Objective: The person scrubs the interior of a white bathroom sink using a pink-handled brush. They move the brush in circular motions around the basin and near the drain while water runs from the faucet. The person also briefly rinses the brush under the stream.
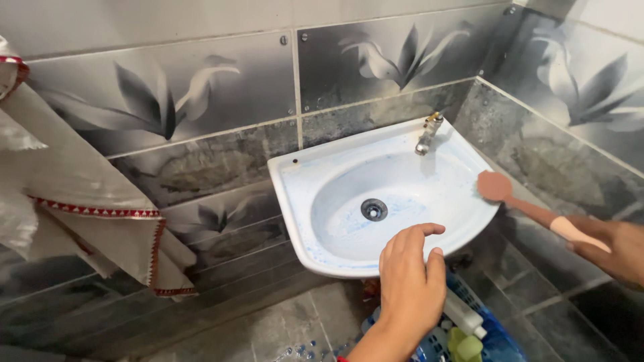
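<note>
Nearest, the left hand (410,281) rests at the sink's (295,201) front rim, six o'clock of the drain (373,209), fingers loosely spread. At three o'clock the right hand (614,249), half cut off by the frame, grips a brush (530,209) whose head hovers over the right rim. A basket (500,342) below is partly hidden. The basin is open.

Even, fairly bright light falls from above me, glaring softly off the glossy wall tiles (201,94), while the floor (282,328) below lies dimmer.
</note>
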